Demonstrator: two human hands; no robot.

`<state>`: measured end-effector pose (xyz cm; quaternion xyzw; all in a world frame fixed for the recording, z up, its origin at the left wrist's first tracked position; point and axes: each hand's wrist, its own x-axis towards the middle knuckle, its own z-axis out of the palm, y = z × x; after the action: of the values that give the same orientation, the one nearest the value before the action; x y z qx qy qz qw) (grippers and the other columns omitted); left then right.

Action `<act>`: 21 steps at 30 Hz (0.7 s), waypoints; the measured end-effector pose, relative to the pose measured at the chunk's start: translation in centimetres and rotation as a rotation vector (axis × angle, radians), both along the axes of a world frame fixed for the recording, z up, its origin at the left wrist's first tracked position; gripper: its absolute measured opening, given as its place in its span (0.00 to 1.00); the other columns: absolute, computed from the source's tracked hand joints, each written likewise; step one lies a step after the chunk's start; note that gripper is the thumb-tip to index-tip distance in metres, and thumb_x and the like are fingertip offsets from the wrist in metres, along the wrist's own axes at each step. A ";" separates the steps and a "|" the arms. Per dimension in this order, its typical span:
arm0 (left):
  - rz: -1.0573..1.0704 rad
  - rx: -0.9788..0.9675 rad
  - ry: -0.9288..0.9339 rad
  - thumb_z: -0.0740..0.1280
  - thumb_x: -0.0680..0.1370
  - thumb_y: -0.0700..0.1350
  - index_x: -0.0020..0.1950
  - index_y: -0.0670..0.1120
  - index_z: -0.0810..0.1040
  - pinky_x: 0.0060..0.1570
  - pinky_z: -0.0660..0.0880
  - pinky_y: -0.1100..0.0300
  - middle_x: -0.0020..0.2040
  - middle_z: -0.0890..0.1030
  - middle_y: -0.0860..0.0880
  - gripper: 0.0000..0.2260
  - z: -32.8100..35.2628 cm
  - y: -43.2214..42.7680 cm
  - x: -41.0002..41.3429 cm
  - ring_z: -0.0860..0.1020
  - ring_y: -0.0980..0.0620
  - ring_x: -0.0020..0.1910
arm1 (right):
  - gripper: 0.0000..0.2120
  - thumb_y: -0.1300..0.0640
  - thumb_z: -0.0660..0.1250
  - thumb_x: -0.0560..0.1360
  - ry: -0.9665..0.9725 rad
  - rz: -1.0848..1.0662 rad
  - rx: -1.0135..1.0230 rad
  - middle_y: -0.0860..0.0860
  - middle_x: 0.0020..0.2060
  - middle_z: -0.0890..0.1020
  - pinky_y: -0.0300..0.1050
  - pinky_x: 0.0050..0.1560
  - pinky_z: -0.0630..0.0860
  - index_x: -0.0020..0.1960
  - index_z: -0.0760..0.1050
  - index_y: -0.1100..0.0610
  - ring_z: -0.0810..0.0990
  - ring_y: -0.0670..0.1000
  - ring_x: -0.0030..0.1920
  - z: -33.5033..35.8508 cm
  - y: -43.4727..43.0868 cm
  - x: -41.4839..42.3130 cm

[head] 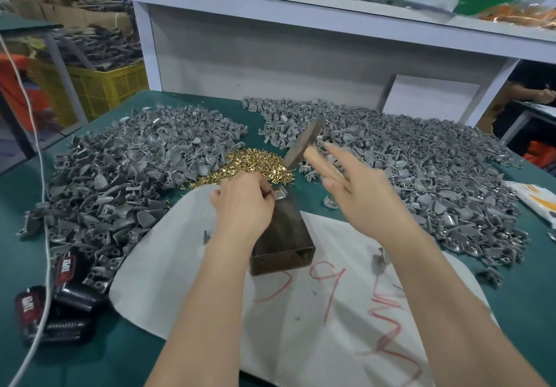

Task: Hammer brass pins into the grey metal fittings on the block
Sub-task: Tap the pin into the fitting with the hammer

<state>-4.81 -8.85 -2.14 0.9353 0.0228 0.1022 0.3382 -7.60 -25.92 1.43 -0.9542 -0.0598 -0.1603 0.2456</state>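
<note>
Centre frame, a grey fitting sits on the top end of the dark block. Only its pale curved edge shows past my left hand, whose curled fingers pinch it steady for the blow. My right hand grips the wooden-handled hammer, raised and blurred, forefinger stretched out. Brass pins lie heaped just behind, within easy reach. Loose fittings are piled left and right, and a white sheet lies under the block.

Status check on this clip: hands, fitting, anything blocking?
Left hand pinches grey fitting atop block. Right hand grips hammer, raised. No obstruction seen over fitting.
</note>
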 end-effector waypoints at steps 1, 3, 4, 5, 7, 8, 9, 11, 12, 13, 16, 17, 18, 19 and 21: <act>0.003 -0.007 -0.003 0.68 0.77 0.48 0.47 0.53 0.80 0.54 0.64 0.53 0.53 0.80 0.51 0.02 0.0 0.0 0.0 0.73 0.45 0.59 | 0.22 0.55 0.61 0.79 -0.090 0.016 0.013 0.44 0.53 0.80 0.40 0.44 0.72 0.71 0.64 0.43 0.78 0.47 0.44 0.1 0.3 -0.7; 0.003 -0.020 -0.013 0.68 0.77 0.48 0.45 0.52 0.80 0.54 0.64 0.53 0.52 0.81 0.51 0.02 0.0 0.0 -0.1 0.73 0.45 0.58 | 0.24 0.56 0.62 0.79 -0.261 0.038 0.093 0.42 0.56 0.80 0.38 0.47 0.73 0.71 0.64 0.40 0.77 0.43 0.43 0.3 0.7 -2.1; 0.004 -0.026 -0.013 0.68 0.77 0.48 0.44 0.52 0.79 0.54 0.64 0.53 0.51 0.81 0.51 0.03 0.0 0.0 -0.1 0.74 0.45 0.58 | 0.25 0.57 0.62 0.78 -0.299 0.057 0.097 0.40 0.57 0.79 0.36 0.48 0.73 0.71 0.62 0.38 0.76 0.41 0.42 0.4 1.0 -2.7; 0.005 -0.027 -0.008 0.68 0.77 0.48 0.42 0.53 0.79 0.54 0.64 0.54 0.51 0.81 0.51 0.04 0.1 0.0 -0.1 0.74 0.45 0.58 | 0.27 0.57 0.62 0.78 -0.282 0.071 0.041 0.38 0.59 0.77 0.35 0.49 0.74 0.71 0.59 0.35 0.77 0.40 0.43 0.3 1.2 -3.1; 0.013 -0.015 -0.003 0.68 0.77 0.48 0.42 0.54 0.77 0.55 0.65 0.53 0.51 0.81 0.51 0.04 0.2 -0.1 -0.1 0.74 0.46 0.57 | 0.26 0.55 0.61 0.79 -0.126 0.072 -0.131 0.42 0.61 0.78 0.44 0.53 0.77 0.71 0.58 0.35 0.81 0.47 0.46 -0.4 1.7 -3.5; 0.015 -0.004 -0.004 0.68 0.76 0.47 0.43 0.54 0.78 0.56 0.65 0.53 0.51 0.81 0.51 0.03 0.2 -0.1 -0.2 0.74 0.46 0.57 | 0.25 0.55 0.61 0.79 -0.040 0.060 -0.159 0.44 0.61 0.79 0.47 0.54 0.77 0.71 0.60 0.36 0.81 0.52 0.49 -0.7 1.7 -3.6; 0.016 0.002 -0.010 0.68 0.76 0.47 0.44 0.53 0.79 0.56 0.65 0.53 0.52 0.81 0.51 0.02 0.2 -0.1 -0.2 0.74 0.46 0.57 | 0.24 0.55 0.61 0.79 -0.029 0.062 -0.145 0.43 0.61 0.78 0.48 0.54 0.77 0.71 0.61 0.36 0.81 0.52 0.51 -0.5 1.6 -3.5; 0.008 0.004 -0.022 0.68 0.76 0.47 0.45 0.52 0.81 0.56 0.65 0.53 0.51 0.81 0.50 0.02 0.2 -0.1 -0.1 0.74 0.46 0.57 | 0.27 0.57 0.62 0.79 -0.178 0.083 -0.041 0.36 0.61 0.75 0.42 0.53 0.77 0.67 0.60 0.30 0.81 0.43 0.50 0.4 1.5 -3.3; 0.006 -0.002 -0.025 0.68 0.76 0.47 0.44 0.51 0.81 0.56 0.65 0.53 0.50 0.81 0.50 0.03 0.2 -0.1 -0.1 0.74 0.46 0.57 | 0.29 0.58 0.62 0.79 -0.279 0.097 0.020 0.35 0.60 0.75 0.37 0.50 0.76 0.66 0.58 0.28 0.79 0.36 0.46 0.7 1.3 -3.3; 0.008 -0.007 -0.026 0.69 0.76 0.46 0.43 0.51 0.81 0.56 0.65 0.53 0.49 0.81 0.50 0.03 0.2 -0.2 0.0 0.74 0.46 0.56 | 0.31 0.58 0.62 0.78 -0.341 0.113 0.055 0.36 0.59 0.76 0.30 0.45 0.73 0.67 0.56 0.27 0.76 0.32 0.41 0.8 1.2 -3.3; 0.018 0.015 -0.014 0.69 0.76 0.47 0.45 0.51 0.81 0.56 0.66 0.52 0.51 0.81 0.51 0.03 0.3 0.0 0.0 0.74 0.46 0.57 | 0.28 0.57 0.61 0.78 -0.147 0.147 -0.078 0.35 0.62 0.75 0.34 0.45 0.74 0.68 0.57 0.29 0.77 0.35 0.39 -0.2 1.9 -3.3; 0.019 0.024 -0.014 0.69 0.76 0.48 0.46 0.51 0.82 0.57 0.66 0.53 0.51 0.81 0.51 0.03 0.2 0.0 0.1 0.74 0.46 0.57 | 0.26 0.55 0.61 0.79 -0.052 0.120 -0.145 0.36 0.63 0.75 0.40 0.50 0.76 0.70 0.59 0.32 0.80 0.41 0.46 -0.5 2.0 -3.2; 0.023 0.022 -0.014 0.69 0.76 0.48 0.47 0.51 0.82 0.57 0.67 0.53 0.51 0.81 0.51 0.03 0.2 0.1 0.1 0.74 0.46 0.58 | 0.25 0.55 0.60 0.79 -0.030 0.096 -0.179 0.38 0.64 0.75 0.43 0.54 0.76 0.70 0.61 0.34 0.81 0.47 0.52 -0.3 2.0 -2.9; 0.026 0.017 -0.013 0.68 0.76 0.47 0.46 0.51 0.81 0.57 0.66 0.53 0.51 0.81 0.50 0.03 0.2 0.2 0.1 0.74 0.46 0.58 | 0.24 0.55 0.60 0.79 -0.075 0.075 -0.166 0.39 0.63 0.75 0.43 0.54 0.77 0.70 0.63 0.36 0.80 0.48 0.54 0.1 2.0 -2.6; 0.024 0.001 -0.021 0.68 0.77 0.46 0.44 0.50 0.81 0.56 0.66 0.53 0.48 0.81 0.50 0.03 0.2 0.1 0.1 0.74 0.45 0.57 | 0.24 0.57 0.62 0.78 -0.279 0.062 -0.003 0.36 0.61 0.76 0.30 0.48 0.74 0.70 0.65 0.37 0.80 0.35 0.47 0.8 1.6 -2.5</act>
<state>-4.76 -8.71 -1.97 0.9339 0.0305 0.1159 0.3368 -10.06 -24.37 2.19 -0.9207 -0.1233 -0.2835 0.2382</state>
